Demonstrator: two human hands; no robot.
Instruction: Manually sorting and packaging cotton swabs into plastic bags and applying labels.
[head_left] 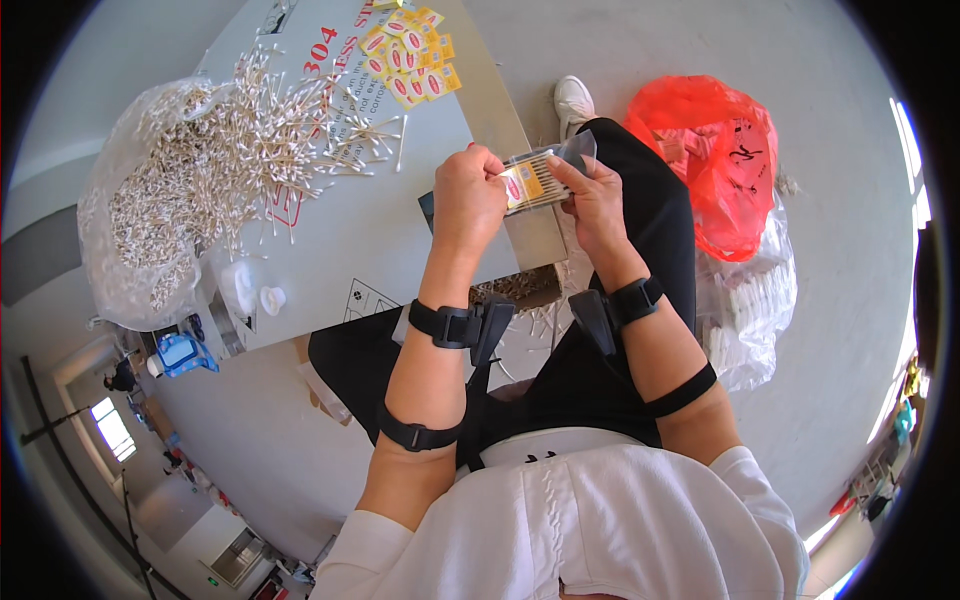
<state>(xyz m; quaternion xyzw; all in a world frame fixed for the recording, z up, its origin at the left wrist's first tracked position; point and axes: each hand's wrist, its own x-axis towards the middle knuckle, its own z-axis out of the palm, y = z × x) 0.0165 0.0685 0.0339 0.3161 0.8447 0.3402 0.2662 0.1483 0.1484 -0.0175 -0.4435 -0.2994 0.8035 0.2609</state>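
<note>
Over the table's right edge, my two hands meet at a small clear plastic bag point(580, 147) with a row of cotton swabs point(546, 190) in it. A yellow and white label card point(519, 187) lies against the swabs at the left end. My left hand point(470, 195) is closed, its thumb and fingertips pinching at the card's edge. My right hand point(598, 205) grips the bag from the right, thumb on top and fingers mostly hidden beneath. A big heap of loose cotton swabs point(270, 120) spreads over the table to the left, spilling from a large clear bag point(95, 215).
Yellow label cards point(408, 58) lie piled at the table's point(340, 255) far side. Right of my leg are a red plastic bag point(735, 190) and a clear bag of white packs point(750, 310) on the floor. An open box point(535, 290) with swabs sits below my hands.
</note>
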